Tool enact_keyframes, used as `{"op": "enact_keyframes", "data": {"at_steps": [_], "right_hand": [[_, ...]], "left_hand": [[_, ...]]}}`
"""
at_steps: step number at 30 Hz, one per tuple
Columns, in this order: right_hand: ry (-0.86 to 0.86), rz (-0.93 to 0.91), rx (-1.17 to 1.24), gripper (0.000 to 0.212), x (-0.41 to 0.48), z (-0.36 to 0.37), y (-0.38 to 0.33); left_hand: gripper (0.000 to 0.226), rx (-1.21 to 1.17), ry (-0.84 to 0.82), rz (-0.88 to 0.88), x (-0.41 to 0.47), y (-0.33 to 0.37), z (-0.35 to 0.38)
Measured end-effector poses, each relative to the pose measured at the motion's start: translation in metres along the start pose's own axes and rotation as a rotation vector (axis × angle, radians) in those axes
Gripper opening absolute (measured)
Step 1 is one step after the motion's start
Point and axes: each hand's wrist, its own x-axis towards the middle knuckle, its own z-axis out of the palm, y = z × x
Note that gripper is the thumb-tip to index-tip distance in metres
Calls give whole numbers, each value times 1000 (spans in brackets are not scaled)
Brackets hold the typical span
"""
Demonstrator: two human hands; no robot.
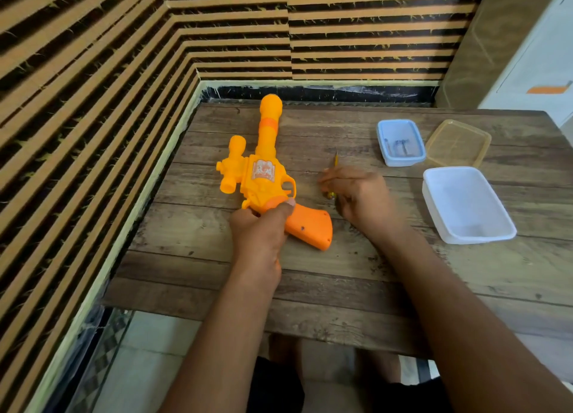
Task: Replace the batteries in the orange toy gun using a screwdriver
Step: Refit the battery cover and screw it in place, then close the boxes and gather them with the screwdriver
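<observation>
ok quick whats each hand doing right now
left hand: holds the toy gun just above its handle.
right hand: blurred, fingers curled round the screwdriver.

One wide-angle camera, worn on the person's head, looks forward and steeply down onto the brown wood-plank table (341, 288), near enough that both bare forearms run in from the bottom edge. The left hand (259, 232) gripping the orange plastic toy gun (263, 177) and the right hand (361, 195) holding the thin yellow screwdriver (335, 161) fall around the middle of the frame. The view faces the corner where the tan-and-black striped wall panels (93, 71) meet, with the table's far edge high, its near edge low, and the person's lap below it.
</observation>
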Motion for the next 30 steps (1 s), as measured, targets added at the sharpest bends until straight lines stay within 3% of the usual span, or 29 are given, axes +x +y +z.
{"op": "enact_keyframes", "data": {"at_steps": [13,16,19,24,30], "right_hand": [[-175,30,-23,49,0,0,-3],[-179,39,-27,50,0,-2,-5],[-154,63,-5,52,1,-4,-10],[6,134,1,49,2,-21,-22],[311,328,-19,34,-12,-58,-29]], "left_hand": [[36,391,161,135,-1,7,-29],[60,411,181,135,-3,11,-29],[70,621,273,212,-7,16,-29],[49,652,357,523,-25,25,-17],[16,598,28,809,-27,9,24]]}}
